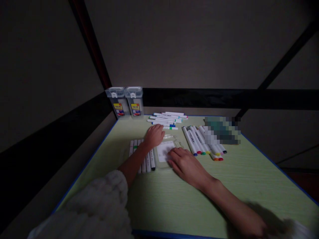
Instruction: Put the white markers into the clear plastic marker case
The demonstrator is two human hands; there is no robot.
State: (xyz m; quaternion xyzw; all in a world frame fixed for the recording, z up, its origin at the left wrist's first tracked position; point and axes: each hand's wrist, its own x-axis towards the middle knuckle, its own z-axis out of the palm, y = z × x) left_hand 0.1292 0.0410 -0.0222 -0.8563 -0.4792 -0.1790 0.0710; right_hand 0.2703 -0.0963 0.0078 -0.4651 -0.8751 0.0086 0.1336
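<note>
My left hand (154, 136) reaches across the table to the near edge of a marker pile, its fingers closed around the left end of a white marker with a green band (172, 128). Below that arm, several white markers (143, 161) stand side by side in one half of an opened clear plastic case (163, 166). A white paper insert (164, 151) lies in the other half. My right hand (184, 164) rests palm down at the right edge of this case, fingers stretched out over the insert's edge and holding nothing.
Loose thin markers (165, 117) lie at the back of the pale green table (184, 205). Thicker markers with coloured ends (196, 141) are grouped to the right, beside a pixelated dark flat object (221, 131). Two lidded clear boxes (136, 103) stand at the back left.
</note>
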